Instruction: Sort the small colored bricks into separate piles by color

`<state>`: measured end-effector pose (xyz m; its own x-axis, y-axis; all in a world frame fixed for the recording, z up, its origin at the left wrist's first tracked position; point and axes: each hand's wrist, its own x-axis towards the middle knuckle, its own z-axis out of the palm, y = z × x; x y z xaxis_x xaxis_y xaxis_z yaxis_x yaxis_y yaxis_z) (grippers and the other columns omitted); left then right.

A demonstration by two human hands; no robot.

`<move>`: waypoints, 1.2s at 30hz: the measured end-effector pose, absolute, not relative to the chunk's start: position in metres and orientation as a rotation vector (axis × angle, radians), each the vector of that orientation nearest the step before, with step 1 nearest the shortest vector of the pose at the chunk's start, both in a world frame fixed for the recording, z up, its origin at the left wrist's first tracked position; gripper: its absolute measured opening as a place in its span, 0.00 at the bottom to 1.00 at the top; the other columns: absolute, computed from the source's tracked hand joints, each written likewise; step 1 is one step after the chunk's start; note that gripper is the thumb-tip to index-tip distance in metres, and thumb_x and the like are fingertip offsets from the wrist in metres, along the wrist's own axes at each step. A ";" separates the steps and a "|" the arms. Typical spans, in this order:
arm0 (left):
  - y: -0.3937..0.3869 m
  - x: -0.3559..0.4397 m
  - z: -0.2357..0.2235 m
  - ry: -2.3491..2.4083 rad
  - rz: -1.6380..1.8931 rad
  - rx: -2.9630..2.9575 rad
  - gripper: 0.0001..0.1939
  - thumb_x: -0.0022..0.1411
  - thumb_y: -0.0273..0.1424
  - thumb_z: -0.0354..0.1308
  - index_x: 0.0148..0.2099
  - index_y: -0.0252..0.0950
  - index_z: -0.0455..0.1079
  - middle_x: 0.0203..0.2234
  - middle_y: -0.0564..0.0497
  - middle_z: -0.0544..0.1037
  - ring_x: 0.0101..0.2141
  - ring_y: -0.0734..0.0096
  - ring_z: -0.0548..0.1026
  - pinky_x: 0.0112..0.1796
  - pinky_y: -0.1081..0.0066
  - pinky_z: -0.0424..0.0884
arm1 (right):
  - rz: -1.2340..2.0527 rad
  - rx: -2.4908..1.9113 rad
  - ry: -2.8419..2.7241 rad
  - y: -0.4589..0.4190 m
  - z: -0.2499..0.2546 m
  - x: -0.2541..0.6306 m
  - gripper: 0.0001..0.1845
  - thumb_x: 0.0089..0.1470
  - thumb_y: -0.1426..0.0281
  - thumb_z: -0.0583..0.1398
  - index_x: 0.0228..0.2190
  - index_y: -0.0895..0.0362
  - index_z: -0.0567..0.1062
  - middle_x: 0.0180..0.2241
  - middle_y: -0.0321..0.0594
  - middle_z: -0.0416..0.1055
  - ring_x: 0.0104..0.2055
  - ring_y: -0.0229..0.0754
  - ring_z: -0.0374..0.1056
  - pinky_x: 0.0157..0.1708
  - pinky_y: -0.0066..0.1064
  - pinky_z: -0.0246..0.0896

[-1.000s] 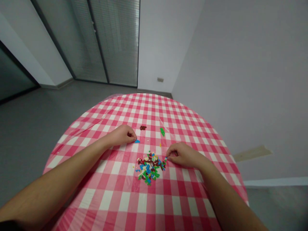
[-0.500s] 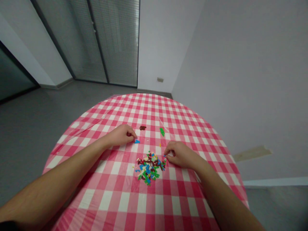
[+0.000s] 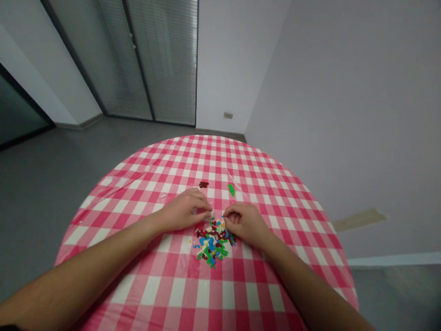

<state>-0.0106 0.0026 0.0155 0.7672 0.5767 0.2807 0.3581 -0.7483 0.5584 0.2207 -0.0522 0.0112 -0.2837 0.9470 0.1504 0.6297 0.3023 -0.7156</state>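
Observation:
A heap of tiny coloured bricks (image 3: 212,241) lies on a round table with a pink and white checked cloth (image 3: 206,294). Both hands meet just above the heap's far edge. My left hand (image 3: 186,212) is closed in a pinch, its fingertips pointing right; what it holds is hidden. My right hand (image 3: 243,221) is also closed in a pinch, with a tiny blue brick (image 3: 223,215) showing at its fingertips. The two pinches are almost touching. A small brown piece (image 3: 203,185) and a small green piece (image 3: 231,190) lie apart on the cloth beyond the hands.
The table's right edge runs close to a pale wall (image 3: 344,115). Grey floor (image 3: 51,165) lies to the left, and glass doors with blinds (image 3: 155,59) stand at the back.
My left hand has slid right and nearer, and the blue piece that lay by it is no longer in sight. My right hand has lifted off the heap's right edge and moved left to meet it.

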 end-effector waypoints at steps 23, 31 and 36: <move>0.022 -0.030 0.029 0.853 0.372 2.458 0.08 0.60 0.27 0.56 0.32 0.37 0.77 0.30 0.49 0.80 0.34 0.66 0.74 0.43 0.66 0.65 | 0.636 -1.351 -1.983 -0.051 0.008 0.223 0.06 0.50 0.77 0.59 0.27 0.56 0.75 0.27 0.37 0.73 0.27 0.36 0.65 0.29 0.27 0.61; 0.043 -0.049 0.019 1.020 0.233 2.255 0.08 0.54 0.28 0.56 0.28 0.36 0.77 0.26 0.49 0.81 0.28 0.68 0.75 0.33 0.71 0.64 | 0.537 -1.375 -2.047 -0.043 0.007 0.233 0.07 0.50 0.76 0.58 0.29 0.56 0.76 0.29 0.39 0.75 0.29 0.38 0.67 0.32 0.29 0.61; 0.044 -0.046 0.016 1.098 0.210 2.251 0.08 0.53 0.29 0.57 0.28 0.36 0.77 0.26 0.50 0.81 0.27 0.68 0.75 0.30 0.72 0.62 | 0.617 -1.483 -2.134 -0.037 0.015 0.254 0.08 0.50 0.75 0.59 0.31 0.57 0.79 0.31 0.41 0.77 0.31 0.40 0.70 0.33 0.30 0.62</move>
